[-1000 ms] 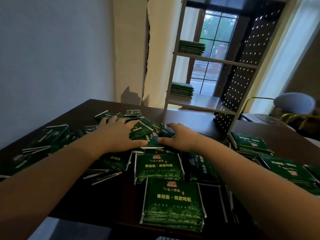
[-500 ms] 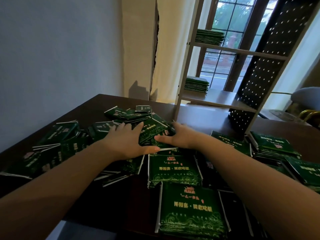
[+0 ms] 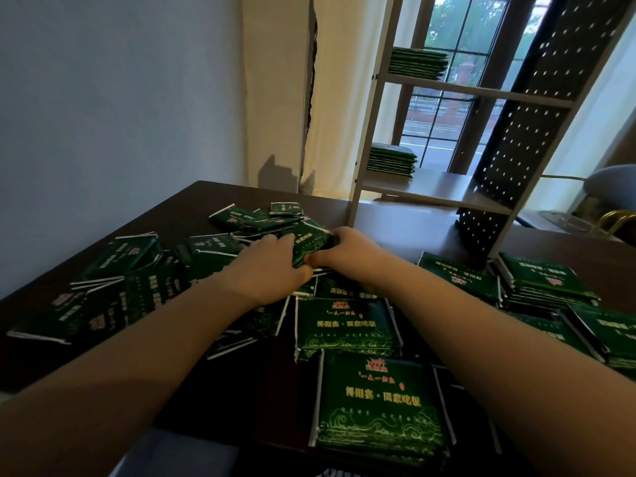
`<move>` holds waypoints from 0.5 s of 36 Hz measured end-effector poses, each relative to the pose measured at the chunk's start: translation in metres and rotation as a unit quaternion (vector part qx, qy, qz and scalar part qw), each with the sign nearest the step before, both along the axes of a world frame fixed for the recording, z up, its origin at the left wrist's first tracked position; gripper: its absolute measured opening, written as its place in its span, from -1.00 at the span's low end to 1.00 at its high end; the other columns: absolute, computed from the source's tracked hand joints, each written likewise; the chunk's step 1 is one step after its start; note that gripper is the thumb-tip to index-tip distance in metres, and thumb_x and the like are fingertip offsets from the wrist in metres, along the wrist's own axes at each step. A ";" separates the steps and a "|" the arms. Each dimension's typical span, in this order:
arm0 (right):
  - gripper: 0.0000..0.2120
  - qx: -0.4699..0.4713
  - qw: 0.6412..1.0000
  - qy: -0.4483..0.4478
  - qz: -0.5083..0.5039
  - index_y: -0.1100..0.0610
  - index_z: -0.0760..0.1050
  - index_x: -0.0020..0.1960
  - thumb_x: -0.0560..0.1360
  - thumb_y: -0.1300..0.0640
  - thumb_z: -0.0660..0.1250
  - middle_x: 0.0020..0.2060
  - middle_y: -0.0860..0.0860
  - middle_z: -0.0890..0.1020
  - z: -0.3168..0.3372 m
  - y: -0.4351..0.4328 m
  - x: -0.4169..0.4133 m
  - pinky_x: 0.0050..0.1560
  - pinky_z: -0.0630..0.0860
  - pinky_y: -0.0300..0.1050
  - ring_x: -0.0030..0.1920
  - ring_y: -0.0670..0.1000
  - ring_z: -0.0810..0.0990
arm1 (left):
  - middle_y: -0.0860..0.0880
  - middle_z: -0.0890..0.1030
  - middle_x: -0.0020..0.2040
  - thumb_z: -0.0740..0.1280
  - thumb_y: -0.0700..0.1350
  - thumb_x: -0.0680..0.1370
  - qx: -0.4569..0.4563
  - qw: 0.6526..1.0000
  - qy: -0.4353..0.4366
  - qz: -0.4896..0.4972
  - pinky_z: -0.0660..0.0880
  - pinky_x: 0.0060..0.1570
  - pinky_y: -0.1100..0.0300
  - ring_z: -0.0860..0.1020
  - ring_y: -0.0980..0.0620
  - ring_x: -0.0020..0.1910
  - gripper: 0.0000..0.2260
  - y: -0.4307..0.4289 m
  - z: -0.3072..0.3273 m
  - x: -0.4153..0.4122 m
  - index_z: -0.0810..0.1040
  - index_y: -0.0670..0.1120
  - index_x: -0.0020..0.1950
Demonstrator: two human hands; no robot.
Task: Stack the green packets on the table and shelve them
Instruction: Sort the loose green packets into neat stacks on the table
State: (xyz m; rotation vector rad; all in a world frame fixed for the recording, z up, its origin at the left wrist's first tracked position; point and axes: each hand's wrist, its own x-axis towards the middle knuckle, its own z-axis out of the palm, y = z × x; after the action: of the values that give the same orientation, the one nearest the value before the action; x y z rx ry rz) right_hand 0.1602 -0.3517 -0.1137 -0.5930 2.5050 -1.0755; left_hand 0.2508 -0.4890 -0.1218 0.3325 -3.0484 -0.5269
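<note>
Green and glossy, loose foil packets (image 3: 124,251) litter the dark wooden table (image 3: 198,199) at the frame's left. At centre the left hand (image 3: 272,266) and right hand (image 3: 349,251), spread flat and apart half a second ago, now pinch one small packet bundle (image 3: 311,242) between them, so stacking is under way. Upper right, the white shelf unit (image 3: 481,94) holds two finished stacks (image 3: 418,63).

Green packets (image 3: 347,327) strewn across table (image 3: 192,201)
</note>
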 end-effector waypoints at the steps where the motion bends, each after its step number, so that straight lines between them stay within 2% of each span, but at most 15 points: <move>1: -0.56 -0.021 0.999 -0.029 -0.008 0.17 0.51 0.15 0.36 0.05 0.54 -0.03 0.11 0.65 0.002 0.000 0.002 -0.33 0.52 -0.18 -0.15 0.04 0.66 | -0.16 0.43 0.35 0.26 0.17 0.58 0.006 1.000 0.007 0.004 0.49 0.24 -0.08 0.49 -0.10 0.24 -0.41 0.001 0.000 0.000 0.27 -0.10 0.52; 4: -0.63 -0.078 0.992 -0.101 -0.022 0.25 0.50 0.14 0.40 0.18 0.51 -0.15 0.12 0.65 0.008 0.003 0.008 -0.40 0.52 -0.20 -0.29 0.02 0.66 | -0.14 0.46 0.31 0.28 0.12 0.57 0.023 0.999 0.020 0.007 0.55 0.13 -0.06 0.55 -0.07 0.09 -0.46 0.005 0.002 0.001 0.33 -0.10 0.48; 7: -0.75 -0.105 0.987 -0.120 -0.024 0.26 0.52 0.06 0.45 0.18 0.47 -0.29 0.09 0.62 0.011 0.003 0.013 -0.50 0.45 -0.26 -0.46 -0.04 0.59 | -0.12 0.48 0.28 0.28 0.12 0.57 0.049 0.999 0.023 -0.002 0.57 0.09 -0.07 0.57 -0.07 0.04 -0.50 0.007 0.004 0.003 0.38 -0.09 0.44; 9: -0.77 -0.111 0.985 -0.127 -0.033 0.25 0.52 0.05 0.47 0.18 0.46 -0.29 0.09 0.62 0.011 0.002 0.015 -0.50 0.44 -0.26 -0.45 -0.03 0.59 | -0.12 0.50 0.29 0.29 0.15 0.57 0.056 0.998 0.020 -0.005 0.54 0.15 -0.07 0.55 -0.08 0.12 -0.49 0.007 0.004 0.003 0.39 -0.10 0.43; 14: -0.78 -0.118 0.980 -0.145 -0.065 0.24 0.50 0.06 0.49 0.18 0.45 -0.18 0.14 0.65 0.012 0.000 0.017 -0.43 0.50 -0.21 -0.36 0.03 0.62 | -0.16 0.42 0.42 0.31 0.28 0.52 0.054 0.998 0.014 0.000 0.45 0.30 -0.10 0.43 -0.14 0.35 -0.32 0.006 0.003 0.003 0.33 -0.11 0.50; 16: -0.75 -0.119 0.978 -0.150 -0.083 0.25 0.50 0.10 0.50 0.16 0.45 -0.15 0.17 0.65 0.013 -0.002 0.016 -0.35 0.54 -0.17 -0.30 0.05 0.61 | -0.15 0.43 0.41 0.31 0.27 0.53 0.060 0.998 0.013 0.003 0.44 0.30 -0.11 0.43 -0.14 0.36 -0.34 0.007 0.007 0.001 0.36 -0.11 0.49; 18: -0.76 -0.129 0.974 -0.159 -0.097 0.25 0.52 0.10 0.50 0.16 0.44 -0.13 0.17 0.65 0.014 -0.005 0.014 -0.26 0.59 -0.14 -0.27 0.05 0.61 | -0.11 0.52 0.32 0.32 0.23 0.54 0.090 0.996 0.014 0.001 0.46 0.26 -0.08 0.49 -0.09 0.27 -0.44 0.012 0.014 0.000 0.45 -0.09 0.40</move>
State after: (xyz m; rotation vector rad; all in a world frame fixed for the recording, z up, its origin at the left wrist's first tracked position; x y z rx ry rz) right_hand 0.1747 -0.3564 -0.0997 -0.2182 2.1938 -1.4574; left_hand 0.2510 -0.4769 -0.1077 0.3296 -2.9786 -0.8027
